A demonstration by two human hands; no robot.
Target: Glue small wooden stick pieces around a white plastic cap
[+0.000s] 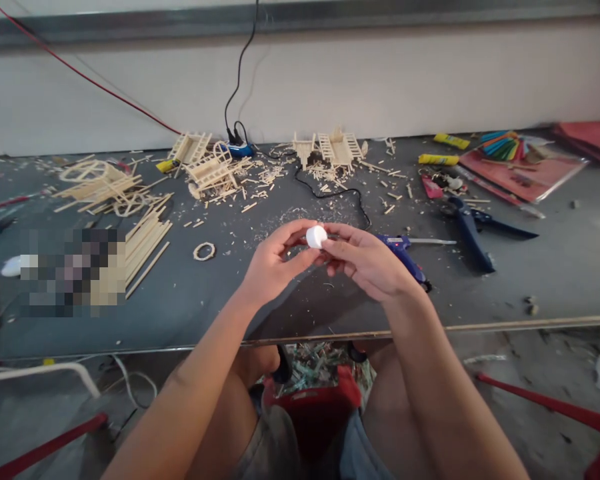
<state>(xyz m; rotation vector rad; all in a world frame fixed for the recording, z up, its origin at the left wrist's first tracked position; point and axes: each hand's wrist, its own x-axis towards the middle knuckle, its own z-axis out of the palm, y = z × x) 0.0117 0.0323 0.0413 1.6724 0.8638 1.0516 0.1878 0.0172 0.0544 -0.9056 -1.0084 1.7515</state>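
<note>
A small white round piece, shaped like a short cylinder or bottle cap, is held up over the middle of the table's front half. My left hand pinches it from the left between thumb and fingers. From the other side, my right hand has its thumb and fingertips closed on the same piece. Just behind my right hand lies a blue glue gun, partly covered by it. A small ring made of short wooden bits rests on the table to the left of my left hand.
Wooden stick models and scraps line the back. Loose sticks lie at left, near a blurred patch. Blue-handled cutters, yellow glue tubes and a red packet are at right. A black cable crosses the table.
</note>
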